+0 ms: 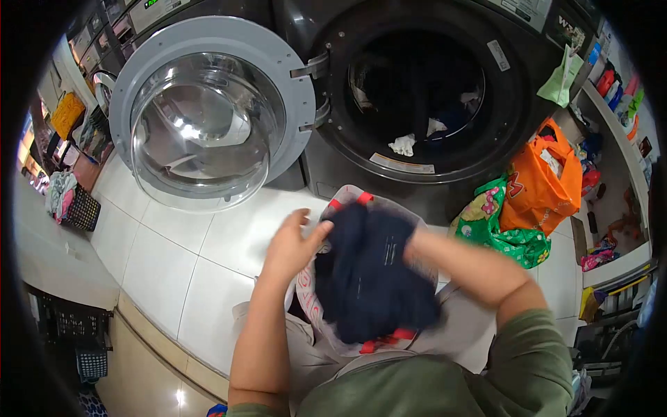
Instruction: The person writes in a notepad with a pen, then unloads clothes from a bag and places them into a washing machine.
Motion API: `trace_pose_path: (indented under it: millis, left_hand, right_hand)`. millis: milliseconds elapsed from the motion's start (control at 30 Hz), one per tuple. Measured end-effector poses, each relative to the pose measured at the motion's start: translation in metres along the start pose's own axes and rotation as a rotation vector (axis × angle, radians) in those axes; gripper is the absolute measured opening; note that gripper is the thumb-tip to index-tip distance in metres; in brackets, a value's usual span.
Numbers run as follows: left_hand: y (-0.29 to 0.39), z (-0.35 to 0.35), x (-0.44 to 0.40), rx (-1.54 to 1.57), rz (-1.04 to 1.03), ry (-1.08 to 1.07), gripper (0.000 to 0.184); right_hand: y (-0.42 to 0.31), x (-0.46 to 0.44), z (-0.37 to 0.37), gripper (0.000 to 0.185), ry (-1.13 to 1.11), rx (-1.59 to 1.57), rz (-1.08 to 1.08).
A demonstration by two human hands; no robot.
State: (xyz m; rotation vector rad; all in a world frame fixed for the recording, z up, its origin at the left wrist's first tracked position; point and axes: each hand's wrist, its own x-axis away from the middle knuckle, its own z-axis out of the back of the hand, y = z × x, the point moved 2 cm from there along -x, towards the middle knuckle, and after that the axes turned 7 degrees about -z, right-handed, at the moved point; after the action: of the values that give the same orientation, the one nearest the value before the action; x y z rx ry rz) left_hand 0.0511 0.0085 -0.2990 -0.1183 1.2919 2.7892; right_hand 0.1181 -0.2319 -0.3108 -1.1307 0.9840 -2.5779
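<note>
A dark navy garment [375, 267] with small light lettering hangs bunched over a white laundry bag [310, 295] with red handles, between my knees. My right hand [415, 248] grips the garment at its right side; its fingers are hidden in the cloth and motion blurs it. On the other side, my left hand [295, 240] is open, fingers apart, with the thumb close to the garment's edge. Whether that thumb touches the cloth I cannot tell. Ahead of both hands is the open drum [417, 90] of a front-loading washer, with dark and white laundry inside.
The washer's round glass door [208, 115] stands swung out to the left. An orange bag [545, 181] and a green patterned bag [500, 233] sit on the tiled floor at right. A shelf [618, 160] of colourful items is further right. A black basket [83, 208] holds clothes at far left.
</note>
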Motion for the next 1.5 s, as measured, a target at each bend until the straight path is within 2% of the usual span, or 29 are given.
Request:
trace_pose_path:
  millis: [33,67,133,200,233,267,333,400,467,500,533,567,633,667,700,733,767,833,900,967,1000,1067,1167,1267,1300,1333,1400,1433,1500]
  left_hand:
    - [-0.01,0.003,-0.003,-0.07,-0.067,0.112,0.061]
    - [-0.005,0.007,-0.004,-0.04,-0.059,0.136,0.054]
    - [-0.007,0.004,-0.009,0.169,-0.039,0.118,0.048]
    - [-0.001,0.006,-0.013,0.111,-0.091,0.174,0.044]
    - [-0.001,0.005,-0.009,0.087,-0.104,0.181,0.042]
    - [-0.002,0.004,-0.008,0.069,-0.13,0.196,0.04]
    - [-0.007,0.008,-0.015,0.024,-0.155,0.236,0.037]
    - [-0.008,0.012,-0.019,0.067,-0.155,0.264,0.031]
    - [-0.006,0.015,-0.017,0.066,-0.113,0.267,0.027]
    - [-0.011,0.015,-0.017,0.06,-0.071,0.245,0.027]
    - [-0.014,0.015,-0.017,0.056,-0.035,0.228,0.027]
    - [-0.015,0.016,-0.015,0.054,-0.025,0.212,0.027]
    - [-0.014,0.017,-0.014,0.048,-0.009,0.189,0.027]
    - [-0.015,0.018,-0.013,0.027,-0.019,0.192,0.027]
    - [-0.016,0.019,-0.012,0.009,-0.028,0.196,0.027]
    - [-0.017,0.019,-0.012,-0.01,-0.038,0.201,0.026]
    - [-0.018,0.02,-0.011,-0.049,-0.05,0.198,0.029]
    - [-0.019,0.022,-0.011,-0.056,-0.031,0.174,0.031]
    - [-0.021,0.022,-0.01,-0.052,-0.025,0.163,0.031]
    - [-0.024,0.021,-0.01,-0.043,-0.035,0.164,0.03]
    - [-0.024,0.021,-0.011,-0.041,-0.059,0.176,0.031]
    - [-0.023,0.021,-0.011,-0.038,-0.114,0.195,0.033]
    - [-0.011,0.024,-0.013,-0.03,-0.102,0.029,0.053]
    - [-0.019,0.014,-0.014,0.085,-0.327,0.005,0.076]
    - [-0.016,0.01,-0.016,0.332,-0.289,-0.12,0.107]
    - [-0.011,0.006,-0.014,0.617,-0.166,-0.261,0.1]
    - [0.009,0.003,-0.014,0.743,-0.171,-0.371,0.094]
    - [0.01,-0.006,-0.015,0.611,-0.229,-0.333,0.088]
    - [0.004,-0.036,-0.017,0.345,-0.338,-0.252,0.077]
  right_hand:
    - [-0.003,-0.024,0.069,0.052,0.233,-0.241,0.029]
    - [0.001,-0.05,0.152,0.049,0.466,-0.679,0.152]
    - [0.026,-0.073,0.29,0.043,0.743,-1.364,0.642]
    - [0.005,-0.039,0.302,0.048,1.022,-1.537,0.526]
    - [0.003,-0.048,0.293,0.052,0.888,-1.344,0.505]
    - [-0.011,-0.043,0.258,0.044,0.927,-0.974,0.494]
    - [-0.025,-0.057,0.191,0.03,0.957,-0.486,0.506]
    - [-0.034,-0.064,0.104,0.017,0.567,-0.55,0.491]
    - [-0.023,-0.077,0.028,0.016,0.103,-0.078,0.487]
    - [-0.006,-0.094,-0.012,0.019,-0.248,0.09,0.427]
    - [0.008,-0.104,-0.05,0.02,-0.634,0.145,0.169]
    - [0.032,-0.122,-0.09,0.026,-0.831,0.294,0.093]
    - [0.097,-0.167,-0.165,0.04,-0.736,0.658,-0.061]
    - [0.134,-0.196,-0.202,0.052,-0.543,0.844,0.107]
    - [0.133,-0.161,-0.211,0.071,-0.117,0.791,0.059]
    - [0.14,-0.143,-0.231,0.087,-0.083,0.919,-0.022]
    - [0.158,-0.126,-0.255,0.08,0.058,1.06,0.096]
    - [0.193,-0.133,-0.274,0.065,0.147,1.148,0.256]
    - [0.208,-0.149,-0.272,0.05,0.028,1.06,0.335]
    - [0.197,-0.17,-0.248,0.035,-0.08,0.9,0.272]
    - [0.181,-0.18,-0.224,0.029,-0.127,0.822,0.243]
    - [0.109,-0.165,-0.168,0.022,-0.016,0.713,0.293]
    - [0.014,-0.123,-0.091,0.029,0.123,0.592,0.416]
    - [-0.084,-0.037,-0.033,0.034,0.248,0.465,0.586]
    - [-0.103,-0.016,-0.024,0.032,0.322,0.314,0.74]
    - [-0.118,0.003,-0.015,0.03,0.393,0.16,0.893]
    - [-0.148,0.041,0.013,0.025,0.638,-0.04,1.077]
    - [-0.158,0.065,0.035,0.027,0.657,-0.153,0.777]
    - [-0.171,0.099,0.06,0.023,0.507,-0.606,0.764]
